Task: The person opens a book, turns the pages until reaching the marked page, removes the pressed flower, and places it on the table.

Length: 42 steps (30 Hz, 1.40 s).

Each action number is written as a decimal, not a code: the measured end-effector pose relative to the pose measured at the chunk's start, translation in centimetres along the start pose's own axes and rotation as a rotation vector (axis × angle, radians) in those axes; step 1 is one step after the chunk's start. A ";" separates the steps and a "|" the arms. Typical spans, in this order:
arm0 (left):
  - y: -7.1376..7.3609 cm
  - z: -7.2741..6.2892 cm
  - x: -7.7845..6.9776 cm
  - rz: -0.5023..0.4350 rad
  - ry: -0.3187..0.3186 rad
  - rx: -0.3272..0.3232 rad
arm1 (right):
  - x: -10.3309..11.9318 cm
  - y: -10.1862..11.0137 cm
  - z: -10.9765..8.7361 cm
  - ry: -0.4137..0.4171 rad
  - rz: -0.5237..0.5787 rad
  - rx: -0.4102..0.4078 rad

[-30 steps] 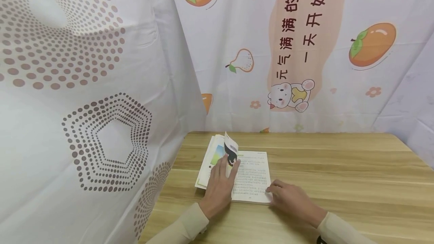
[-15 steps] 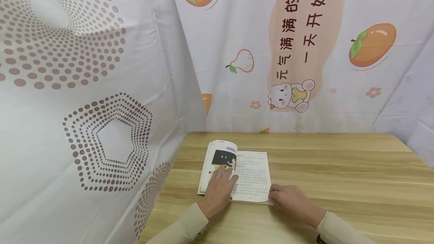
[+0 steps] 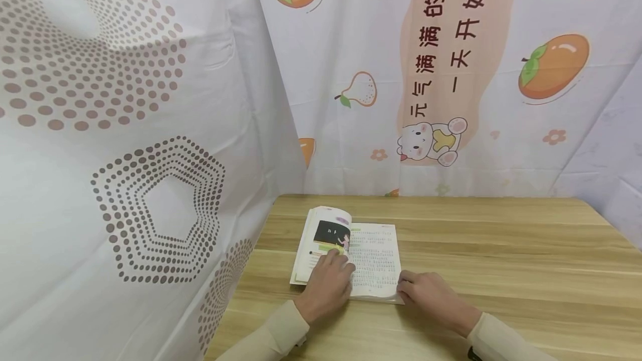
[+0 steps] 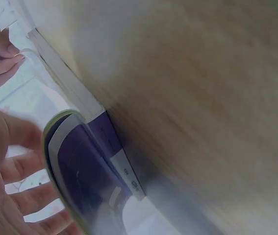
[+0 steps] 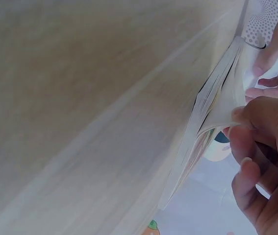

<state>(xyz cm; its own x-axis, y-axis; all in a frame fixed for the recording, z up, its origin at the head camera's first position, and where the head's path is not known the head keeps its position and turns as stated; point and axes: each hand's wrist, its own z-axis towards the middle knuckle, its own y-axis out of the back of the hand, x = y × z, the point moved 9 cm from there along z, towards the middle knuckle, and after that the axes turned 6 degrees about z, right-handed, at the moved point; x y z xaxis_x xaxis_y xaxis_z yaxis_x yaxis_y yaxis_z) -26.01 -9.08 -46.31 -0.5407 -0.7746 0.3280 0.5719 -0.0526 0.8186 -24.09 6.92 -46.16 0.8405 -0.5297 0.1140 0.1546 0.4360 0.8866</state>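
Observation:
An open book [image 3: 373, 261] lies on the table, its right page full of small text and its left page carrying a blackboard picture. My left hand [image 3: 326, 286] rests on the lower left page near the fold, fingers extended. In the left wrist view its fingers [image 4: 23, 169] lie over the curved pages beside the purple cover [image 4: 82, 156]. At the lower right corner, my right hand [image 3: 433, 297] pinches a page. The right wrist view shows that page [image 5: 222, 110] bent up from the stack between thumb and fingers. How many leaves are pinched I cannot tell.
Under the book is a wood-grain table [image 3: 501, 249]. A white curtain with fruit prints [image 3: 361, 144] hangs behind it, and a dotted white cloth [image 3: 165, 305] hangs close along the left side.
The left page with the blackboard picture, raised one second ago, now lies flat. My left hand has shifted slightly down it. My right hand has closed on the page corner, which bends up.

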 end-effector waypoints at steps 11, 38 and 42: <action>-0.6 -0.1 -0.6 0.021 0.003 0.025 | -0.5 1.0 -0.1 -0.022 0.091 -0.091; 0.9 0.3 1.9 -0.004 0.163 -0.056 | -2.2 -1.0 -0.8 -0.185 0.107 0.068; 0.7 0.1 1.6 0.029 0.136 -0.032 | -2.0 -1.1 -0.8 -0.162 0.085 0.076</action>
<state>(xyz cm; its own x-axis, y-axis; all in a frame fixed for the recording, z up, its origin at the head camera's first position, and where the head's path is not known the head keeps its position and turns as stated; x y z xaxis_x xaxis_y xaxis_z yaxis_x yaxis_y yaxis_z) -26.55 -10.27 -45.12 -0.4366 -0.8541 0.2826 0.6066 -0.0475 0.7936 -25.51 8.05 -47.70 0.7533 -0.6061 0.2554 0.0413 0.4311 0.9014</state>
